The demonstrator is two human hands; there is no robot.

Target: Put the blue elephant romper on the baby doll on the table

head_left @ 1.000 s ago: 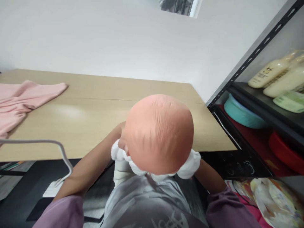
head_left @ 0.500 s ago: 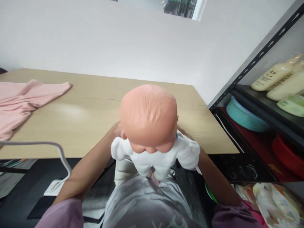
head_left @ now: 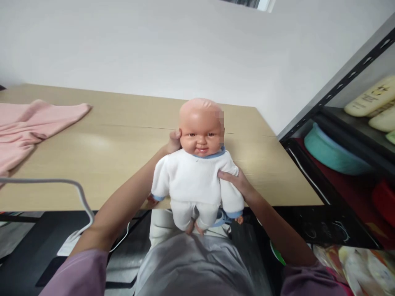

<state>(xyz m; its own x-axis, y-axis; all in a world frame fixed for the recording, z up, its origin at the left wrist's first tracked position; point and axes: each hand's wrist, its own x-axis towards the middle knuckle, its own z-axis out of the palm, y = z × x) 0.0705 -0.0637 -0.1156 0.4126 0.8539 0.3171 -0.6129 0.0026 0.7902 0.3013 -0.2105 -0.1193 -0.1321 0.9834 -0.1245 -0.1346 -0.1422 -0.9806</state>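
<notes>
A baby doll (head_left: 196, 176) in a white long-sleeved top and white trousers with blue trim faces me at the front edge of the table. It leans back, its feet hanging over the edge near my lap. My left hand (head_left: 174, 142) supports the head from behind, with only the thumb side showing by the ear. Around the doll's upper arm and side my right hand (head_left: 236, 181) is closed, thumb on the chest. The remaining fingers of both hands are hidden behind the doll.
Pink cloth (head_left: 33, 131) lies on the left of the wooden table (head_left: 123, 164). A grey cable (head_left: 61, 181) crosses in front of the edge at left. To the right stands a black shelf rack (head_left: 336, 96) with cream bottles (head_left: 368, 96), a teal basin (head_left: 335, 150) and a red basin (head_left: 385, 203).
The doll has tipped back from leaning forward, so its front now shows. My right hand has come into view on its arm and side, and my left beside its head.
</notes>
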